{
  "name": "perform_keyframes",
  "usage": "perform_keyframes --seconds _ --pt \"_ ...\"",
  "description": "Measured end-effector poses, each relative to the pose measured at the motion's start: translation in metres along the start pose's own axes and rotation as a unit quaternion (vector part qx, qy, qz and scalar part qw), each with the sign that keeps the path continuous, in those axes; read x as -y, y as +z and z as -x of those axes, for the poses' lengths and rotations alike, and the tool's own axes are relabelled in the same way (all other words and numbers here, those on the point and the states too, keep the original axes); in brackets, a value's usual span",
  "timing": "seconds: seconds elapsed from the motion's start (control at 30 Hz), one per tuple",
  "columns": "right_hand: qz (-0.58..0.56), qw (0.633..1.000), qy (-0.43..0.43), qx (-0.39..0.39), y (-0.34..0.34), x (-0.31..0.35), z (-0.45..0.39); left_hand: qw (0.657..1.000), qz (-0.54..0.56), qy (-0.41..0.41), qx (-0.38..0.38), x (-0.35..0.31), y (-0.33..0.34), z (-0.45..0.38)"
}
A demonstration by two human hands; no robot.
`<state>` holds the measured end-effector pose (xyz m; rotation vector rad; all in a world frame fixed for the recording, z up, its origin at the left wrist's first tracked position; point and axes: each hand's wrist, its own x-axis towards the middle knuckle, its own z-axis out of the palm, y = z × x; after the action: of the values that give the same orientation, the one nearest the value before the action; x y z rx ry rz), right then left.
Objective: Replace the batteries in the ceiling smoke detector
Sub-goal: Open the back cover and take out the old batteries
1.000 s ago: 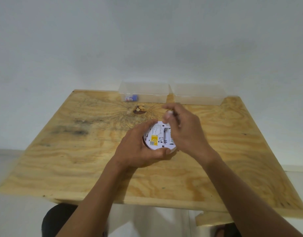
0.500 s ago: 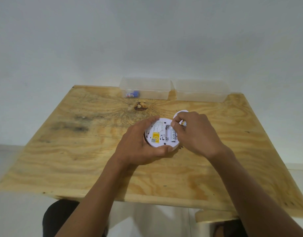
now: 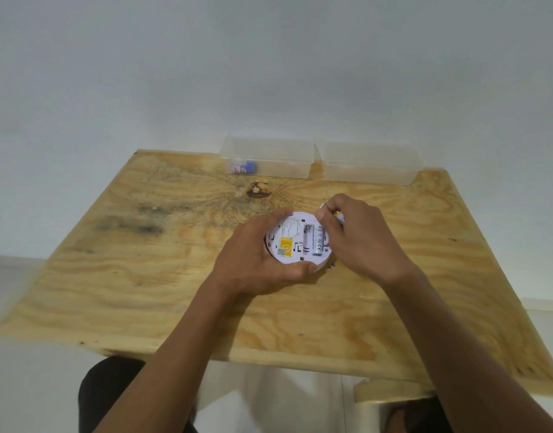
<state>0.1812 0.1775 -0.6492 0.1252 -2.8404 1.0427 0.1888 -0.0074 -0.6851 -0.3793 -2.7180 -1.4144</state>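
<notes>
A round white smoke detector [image 3: 289, 249] lies back side up, with a yellow label and an open battery bay. My left hand [image 3: 253, 264] grips it around its left and near rim, just above the wooden table [image 3: 162, 276]. One silver battery [image 3: 318, 243] lies lengthwise in the bay. My right hand [image 3: 362, 239] sits at the detector's right side, thumb and forefinger pinched on the battery's far end. A small white piece [image 3: 340, 217], mostly hidden, peeks out behind my right fingers.
Two clear plastic boxes stand at the table's far edge: the left box [image 3: 269, 159] holds a blue and white battery [image 3: 245, 167], the right box [image 3: 369, 165] shows nothing inside. A dark knot [image 3: 259, 190] marks the wood in front of them.
My right hand came down from above the detector to its right side, and the battery it held now lies in the bay. The left hand kept its grip.
</notes>
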Motion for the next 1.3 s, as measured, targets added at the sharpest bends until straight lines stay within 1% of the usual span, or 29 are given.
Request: perform_keyframes --seconds 0.17,0.23,0.4,0.53,0.67,0.77,0.87,0.93,1.0,1.1,1.2,1.3 --pt "-0.057 0.997 -0.013 -0.048 0.002 0.003 0.013 1.0 0.013 -0.003 0.0 0.0 0.0 0.002" --pt "-0.071 0.996 -0.014 -0.054 0.004 0.005 0.016 1.0 0.017 -0.004 0.0 0.0 0.0 0.002" --pt "-0.112 0.993 -0.014 -0.035 0.007 0.007 0.02 1.0 0.013 -0.002 0.005 0.003 0.0 0.001" --pt "-0.09 0.995 -0.024 -0.029 0.01 0.005 0.021 1.0 0.014 0.004 0.001 0.002 0.0 0.002" --pt "-0.09 0.995 -0.023 -0.021 0.011 0.004 0.019 1.0 0.014 0.004 0.007 0.001 -0.001 0.002" --pt "-0.142 0.99 -0.01 -0.023 0.008 0.007 0.019 1.0 0.011 0.0 0.009 0.001 -0.002 0.003" --pt "-0.228 0.972 0.037 -0.039 0.002 0.01 0.018 1.0 0.001 0.003 0.012 0.0 -0.003 0.003" --pt "-0.293 0.952 0.077 -0.04 -0.002 0.011 0.016 1.0 -0.003 0.004 0.016 0.0 -0.003 0.002" --pt "-0.367 0.923 0.114 -0.034 -0.005 0.012 0.016 1.0 -0.005 0.002 0.018 -0.001 -0.004 0.003" --pt "-0.469 0.866 0.17 -0.028 -0.009 0.015 0.015 1.0 -0.003 -0.002 0.015 0.0 -0.004 0.003" --pt "-0.497 0.844 0.198 -0.036 -0.01 0.017 0.014 1.0 0.006 -0.003 0.016 0.0 -0.004 0.002" --pt "-0.499 0.838 0.217 -0.042 -0.01 0.018 0.013 1.0 0.008 0.001 0.017 0.0 -0.005 0.003"
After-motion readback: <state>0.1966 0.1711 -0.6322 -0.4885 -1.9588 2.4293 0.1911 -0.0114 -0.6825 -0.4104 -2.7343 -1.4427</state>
